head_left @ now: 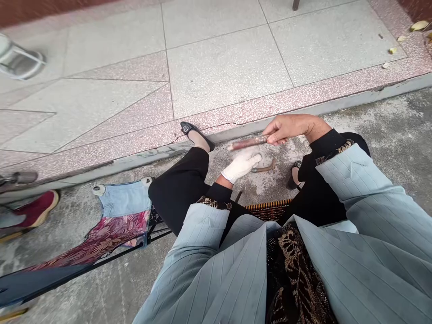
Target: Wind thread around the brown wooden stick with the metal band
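Observation:
My right hand (284,129), bare, is closed around one end of a brown stick-like tool (246,143) with wire wound around it near the fingers. The tool points left, and its pale far end is blurred. Just below it, my left hand (240,165) wears a white knitted glove, with the fingers curled and a little smeared by motion. A bent brown stick (267,168), also bound with wire, shows against the glove's right side. Whether it is in the fist or lies on the concrete behind, I cannot tell.
Between my knees is a woven basket or seat edge (270,209). To the left stand a folding fabric chair (124,202) and another person's red shoe (40,209). A raised tiled step (229,76) runs ahead, with a white stool (18,58) at far left.

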Available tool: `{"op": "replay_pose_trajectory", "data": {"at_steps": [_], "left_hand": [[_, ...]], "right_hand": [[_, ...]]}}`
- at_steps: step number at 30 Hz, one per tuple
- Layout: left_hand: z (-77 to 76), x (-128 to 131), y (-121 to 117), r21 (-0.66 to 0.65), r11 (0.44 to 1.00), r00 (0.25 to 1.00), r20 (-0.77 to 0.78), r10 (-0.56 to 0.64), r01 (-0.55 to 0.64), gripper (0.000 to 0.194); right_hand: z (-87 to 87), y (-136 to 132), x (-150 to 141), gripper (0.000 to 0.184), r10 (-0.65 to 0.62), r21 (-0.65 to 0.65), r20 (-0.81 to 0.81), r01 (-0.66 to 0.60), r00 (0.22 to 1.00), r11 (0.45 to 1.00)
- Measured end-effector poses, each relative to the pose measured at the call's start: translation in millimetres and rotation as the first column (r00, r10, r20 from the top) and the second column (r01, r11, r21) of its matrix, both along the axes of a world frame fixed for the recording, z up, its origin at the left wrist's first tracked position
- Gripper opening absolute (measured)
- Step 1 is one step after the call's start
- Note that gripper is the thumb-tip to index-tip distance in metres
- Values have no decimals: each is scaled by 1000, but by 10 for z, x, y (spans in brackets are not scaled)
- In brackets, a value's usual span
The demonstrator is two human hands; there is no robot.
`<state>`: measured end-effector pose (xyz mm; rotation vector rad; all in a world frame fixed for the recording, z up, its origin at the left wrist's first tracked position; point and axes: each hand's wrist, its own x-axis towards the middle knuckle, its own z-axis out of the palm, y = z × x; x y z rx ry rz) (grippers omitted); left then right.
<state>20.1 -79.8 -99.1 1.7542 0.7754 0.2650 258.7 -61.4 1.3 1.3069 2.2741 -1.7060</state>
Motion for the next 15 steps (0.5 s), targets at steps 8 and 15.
{"op": "replay_pose_trajectory", "data": {"at_steps": [8,15], "left_hand": [[87,-12,-25,103,991,992,-100,-80,90,40],[64,-99,114,228,966,982,-169,-84,122,36]], "right_hand": [[-184,26,-187,27,-233,336,521,54,821,940],[-294,-36,-348,28,271,-86,545,-269,794,959]]}}
